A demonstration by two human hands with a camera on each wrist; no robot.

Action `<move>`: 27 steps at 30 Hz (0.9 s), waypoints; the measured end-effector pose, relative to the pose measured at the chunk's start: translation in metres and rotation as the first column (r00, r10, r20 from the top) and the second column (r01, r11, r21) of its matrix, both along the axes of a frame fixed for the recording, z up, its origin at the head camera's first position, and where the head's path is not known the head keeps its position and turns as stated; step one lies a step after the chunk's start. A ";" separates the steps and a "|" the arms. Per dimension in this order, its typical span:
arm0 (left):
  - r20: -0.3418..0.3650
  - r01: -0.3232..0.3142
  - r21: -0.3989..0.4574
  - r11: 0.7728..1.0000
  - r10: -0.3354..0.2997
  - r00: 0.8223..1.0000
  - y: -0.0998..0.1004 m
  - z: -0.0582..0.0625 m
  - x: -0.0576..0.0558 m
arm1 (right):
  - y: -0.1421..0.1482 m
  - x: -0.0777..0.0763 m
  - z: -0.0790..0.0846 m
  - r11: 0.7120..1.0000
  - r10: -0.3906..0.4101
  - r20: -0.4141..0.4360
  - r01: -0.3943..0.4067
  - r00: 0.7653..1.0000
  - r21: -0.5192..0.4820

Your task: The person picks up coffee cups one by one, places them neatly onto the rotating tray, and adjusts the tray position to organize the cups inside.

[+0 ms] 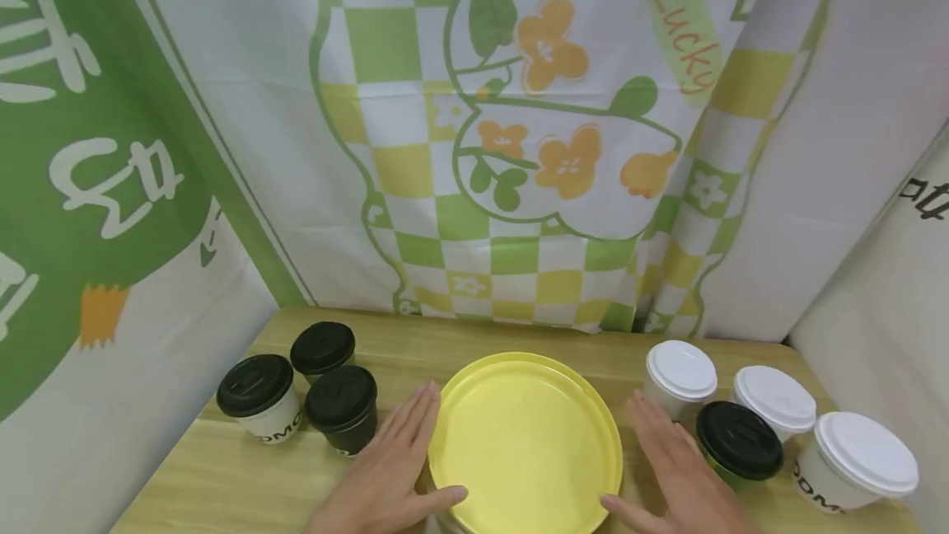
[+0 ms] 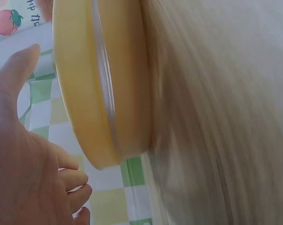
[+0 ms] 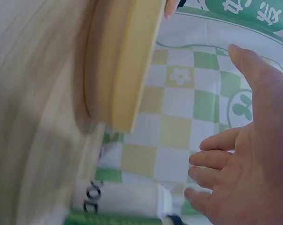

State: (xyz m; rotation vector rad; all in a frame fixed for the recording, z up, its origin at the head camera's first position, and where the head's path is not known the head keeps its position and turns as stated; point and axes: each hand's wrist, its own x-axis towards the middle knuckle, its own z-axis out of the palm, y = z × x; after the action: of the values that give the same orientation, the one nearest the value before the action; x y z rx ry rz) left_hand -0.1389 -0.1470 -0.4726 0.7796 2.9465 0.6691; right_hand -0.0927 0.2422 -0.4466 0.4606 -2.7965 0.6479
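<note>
Only from left wrist: pale band (image 2: 105,77) on tub (image 2: 129,79)

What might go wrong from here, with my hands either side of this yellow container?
Your right hand is close to a black-lidded cup, so swinging outward might knock it. Your left hand has a dark cup nearby, with similar risk. The yellow container shows a side seam, so lifting by its top might separate it.

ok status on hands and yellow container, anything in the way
Left hand, right hand holding nothing, flanking yellow container. Container on table. Cups close outside both hands, none between.
</note>
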 end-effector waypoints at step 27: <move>0.024 0.084 0.007 0.996 -0.084 0.996 -0.002 -0.009 -0.003 | 0.114 0.022 -0.006 0.874 -0.418 0.432 0.484 0.799 -0.050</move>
State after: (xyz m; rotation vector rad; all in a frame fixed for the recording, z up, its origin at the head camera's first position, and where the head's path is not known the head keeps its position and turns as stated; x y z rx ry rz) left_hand -0.1415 -0.1487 -0.4816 0.8838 2.8734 0.6765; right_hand -0.0708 0.3560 -0.4523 -0.4296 -3.0213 0.9236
